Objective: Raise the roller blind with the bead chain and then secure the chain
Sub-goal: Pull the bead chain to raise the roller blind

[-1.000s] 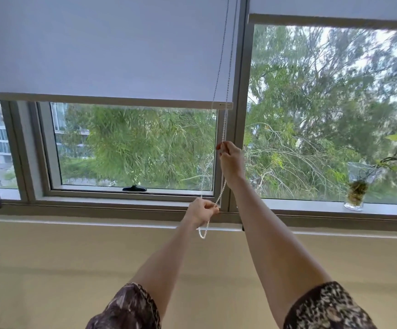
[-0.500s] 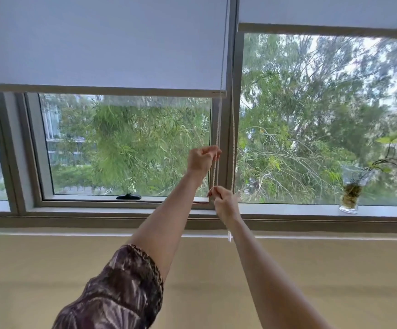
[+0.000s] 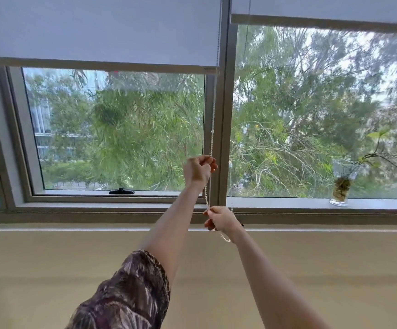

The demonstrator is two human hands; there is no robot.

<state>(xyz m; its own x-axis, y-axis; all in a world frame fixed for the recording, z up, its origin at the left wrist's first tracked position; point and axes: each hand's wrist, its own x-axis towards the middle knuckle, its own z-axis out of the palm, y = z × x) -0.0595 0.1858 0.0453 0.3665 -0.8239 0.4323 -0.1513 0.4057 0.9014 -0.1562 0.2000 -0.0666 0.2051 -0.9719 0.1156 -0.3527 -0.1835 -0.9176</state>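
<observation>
A pale grey roller blind [image 3: 97,32] covers the top of the left window, its bottom bar about a fifth of the way down the frame. A white bead chain [image 3: 212,129] hangs along the central window post. My left hand [image 3: 198,169] is closed around the chain at mid-window height. My right hand [image 3: 221,220] pinches the same chain lower down, level with the sill, and a short loop dangles below it. Both arms reach forward, sleeves patterned.
A second blind [image 3: 323,8] sits higher over the right window. A glass vase with a plant cutting [image 3: 341,188] stands on the right sill. A black window handle [image 3: 121,191] sits at the left pane's bottom. A beige wall [image 3: 50,269] runs below the sill.
The hands swapped heights: my left hand went up from the sill to mid-window, my right hand came down to the sill. The left blind's bottom bar has risen slightly.
</observation>
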